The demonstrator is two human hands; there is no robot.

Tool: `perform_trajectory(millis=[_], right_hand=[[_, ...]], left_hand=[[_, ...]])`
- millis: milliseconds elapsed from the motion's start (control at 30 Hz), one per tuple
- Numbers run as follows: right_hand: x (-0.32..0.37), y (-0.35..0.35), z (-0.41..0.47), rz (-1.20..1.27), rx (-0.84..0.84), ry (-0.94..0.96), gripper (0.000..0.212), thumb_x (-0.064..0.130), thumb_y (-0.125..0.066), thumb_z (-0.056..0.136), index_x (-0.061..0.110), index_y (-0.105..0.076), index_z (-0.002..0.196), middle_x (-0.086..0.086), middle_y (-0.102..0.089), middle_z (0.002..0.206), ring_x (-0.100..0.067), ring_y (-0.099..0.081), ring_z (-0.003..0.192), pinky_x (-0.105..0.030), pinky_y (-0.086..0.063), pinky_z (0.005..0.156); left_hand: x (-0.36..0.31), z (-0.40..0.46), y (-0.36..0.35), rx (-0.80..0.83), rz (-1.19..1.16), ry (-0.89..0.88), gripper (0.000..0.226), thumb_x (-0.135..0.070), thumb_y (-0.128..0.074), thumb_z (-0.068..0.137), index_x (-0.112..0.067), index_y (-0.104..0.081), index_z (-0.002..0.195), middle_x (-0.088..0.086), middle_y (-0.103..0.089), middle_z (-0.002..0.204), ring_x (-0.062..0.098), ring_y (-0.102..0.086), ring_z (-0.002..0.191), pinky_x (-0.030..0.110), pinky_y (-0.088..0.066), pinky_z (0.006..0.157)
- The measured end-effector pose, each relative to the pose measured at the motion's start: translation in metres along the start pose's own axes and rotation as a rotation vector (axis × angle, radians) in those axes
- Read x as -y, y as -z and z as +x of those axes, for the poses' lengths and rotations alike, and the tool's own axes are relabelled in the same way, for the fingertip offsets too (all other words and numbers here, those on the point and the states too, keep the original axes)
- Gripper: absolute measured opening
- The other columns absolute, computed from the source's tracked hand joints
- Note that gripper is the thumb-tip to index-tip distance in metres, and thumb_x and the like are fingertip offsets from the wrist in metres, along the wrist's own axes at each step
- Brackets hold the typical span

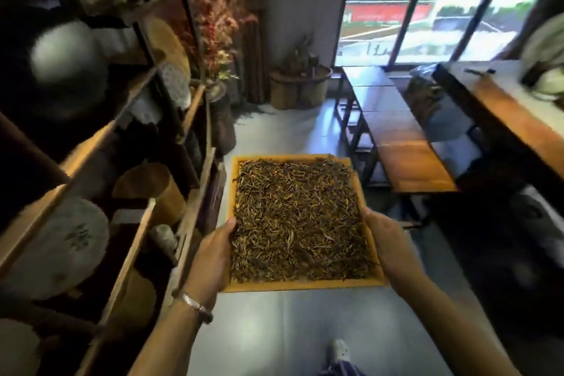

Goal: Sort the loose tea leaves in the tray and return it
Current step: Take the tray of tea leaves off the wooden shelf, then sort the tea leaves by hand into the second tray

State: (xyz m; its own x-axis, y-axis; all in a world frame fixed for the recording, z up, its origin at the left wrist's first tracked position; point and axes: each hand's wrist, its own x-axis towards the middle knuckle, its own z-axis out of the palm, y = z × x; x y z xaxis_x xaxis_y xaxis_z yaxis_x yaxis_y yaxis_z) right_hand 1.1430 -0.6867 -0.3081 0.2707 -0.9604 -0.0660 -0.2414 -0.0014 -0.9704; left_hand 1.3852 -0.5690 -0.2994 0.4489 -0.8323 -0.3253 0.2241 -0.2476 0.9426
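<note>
While left hand (212, 259) and right hand (389, 246) grip wooden tray (305, 285) edges — dry brown tea leaves (297, 223) fill it; grey floor (274, 330), shelves (128, 192) left.

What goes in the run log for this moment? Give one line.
tray carried, clear of any surface | tea leaves fill it | left hand grips left edge | right hand grips right edge | shelves at left

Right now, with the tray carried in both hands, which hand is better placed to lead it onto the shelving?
Probably the left hand. It grips the square wooden tray of loose tea leaves on the edge facing the dark wooden shelving; the right hand holds the far edge, beside the benches.
</note>
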Motion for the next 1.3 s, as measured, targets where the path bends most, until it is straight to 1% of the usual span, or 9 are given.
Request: perform_trajectory(millis=[100,200,267,500,667,833,1033,1167,1300], right_hand=[[-0.005,0.052,-0.018,-0.024,-0.116,-0.050,0.031,0.028,-0.041,0.101,0.021,-0.066,0.084,0.009,-0.069,0.068,0.005,-0.063,0.062,-0.006,-0.044,0.053],[-0.017,0.104,-0.031,-0.004,-0.273,-0.075,0.043,0.032,-0.045,0.098,0.000,-0.066,0.079,-0.004,-0.066,0.066,-0.006,-0.062,0.058,-0.016,-0.048,0.053],[-0.023,0.135,-0.040,0.035,-0.371,-0.128,0.048,0.041,-0.045,0.096,0.002,-0.067,0.080,-0.008,-0.068,0.070,-0.010,-0.063,0.059,-0.018,-0.050,0.050],[-0.047,0.241,-0.065,0.104,-0.610,-0.222,0.043,0.044,-0.042,0.096,0.012,-0.067,0.085,-0.003,-0.071,0.075,-0.011,-0.068,0.067,-0.022,-0.051,0.052],[-0.064,0.314,-0.074,0.124,-0.714,-0.233,0.043,0.046,-0.039,0.096,0.015,-0.067,0.085,-0.002,-0.072,0.078,-0.016,-0.069,0.072,-0.028,-0.051,0.058],[-0.086,0.384,-0.078,0.095,-0.827,-0.208,0.041,0.040,-0.037,0.098,0.016,-0.067,0.083,0.012,-0.071,0.074,-0.003,-0.066,0.063,-0.011,-0.045,0.046],[-0.103,0.449,-0.081,0.112,-0.955,-0.230,0.037,0.036,-0.037,0.099,0.018,-0.066,0.084,0.013,-0.072,0.073,0.000,-0.065,0.062,-0.010,-0.044,0.044],[-0.113,0.482,-0.074,0.158,-1.007,-0.277,0.037,0.038,-0.038,0.099,0.019,-0.067,0.086,0.004,-0.074,0.078,-0.009,-0.069,0.066,-0.018,-0.050,0.049],[-0.129,0.512,-0.056,0.154,-1.092,-0.294,0.038,0.032,-0.038,0.100,0.012,-0.067,0.087,-0.004,-0.074,0.076,-0.010,-0.069,0.065,-0.015,-0.050,0.051]], left_hand=[[-0.004,0.014,-0.055,0.110,0.075,0.043,0.035,-0.034,-0.040,0.098,-0.012,-0.067,0.101,0.002,-0.073,0.095,0.017,-0.069,0.087,0.033,-0.055,0.082],[-0.005,0.024,-0.113,0.216,0.125,0.059,0.035,-0.037,-0.040,0.097,-0.019,-0.070,0.098,0.006,-0.073,0.102,0.024,-0.067,0.098,0.047,-0.046,0.097],[-0.006,0.027,-0.151,0.288,0.146,0.050,0.035,-0.038,-0.043,0.096,-0.017,-0.071,0.099,0.005,-0.073,0.101,0.023,-0.068,0.097,0.048,-0.046,0.097],[-0.003,0.030,-0.282,0.461,0.222,0.012,0.033,-0.040,-0.049,0.092,-0.017,-0.072,0.100,0.007,-0.073,0.103,0.026,-0.066,0.101,0.051,-0.045,0.098],[0.005,0.029,-0.374,0.593,0.249,0.004,0.031,-0.039,-0.048,0.093,-0.020,-0.073,0.093,0.000,-0.075,0.090,0.020,-0.069,0.092,0.038,-0.051,0.085],[0.024,0.034,-0.468,0.766,0.213,0.055,0.034,-0.032,-0.046,0.095,-0.021,-0.077,0.084,0.008,-0.074,0.097,0.018,-0.070,0.089,0.033,-0.055,0.081],[0.041,0.047,-0.558,0.951,0.274,0.062,0.035,-0.041,-0.045,0.095,-0.019,-0.071,0.105,0.007,-0.071,0.109,0.022,-0.065,0.105,0.046,-0.043,0.099],[0.045,0.057,-0.614,1.040,0.320,0.071,0.033,-0.048,-0.044,0.093,-0.033,-0.074,0.096,0.000,-0.073,0.103,0.018,-0.068,0.098,0.041,-0.049,0.090],[0.053,0.081,-0.670,1.151,0.329,0.195,0.037,-0.049,-0.045,0.092,-0.026,-0.073,0.101,0.009,-0.071,0.109,0.026,-0.066,0.103,0.043,-0.047,0.092]])
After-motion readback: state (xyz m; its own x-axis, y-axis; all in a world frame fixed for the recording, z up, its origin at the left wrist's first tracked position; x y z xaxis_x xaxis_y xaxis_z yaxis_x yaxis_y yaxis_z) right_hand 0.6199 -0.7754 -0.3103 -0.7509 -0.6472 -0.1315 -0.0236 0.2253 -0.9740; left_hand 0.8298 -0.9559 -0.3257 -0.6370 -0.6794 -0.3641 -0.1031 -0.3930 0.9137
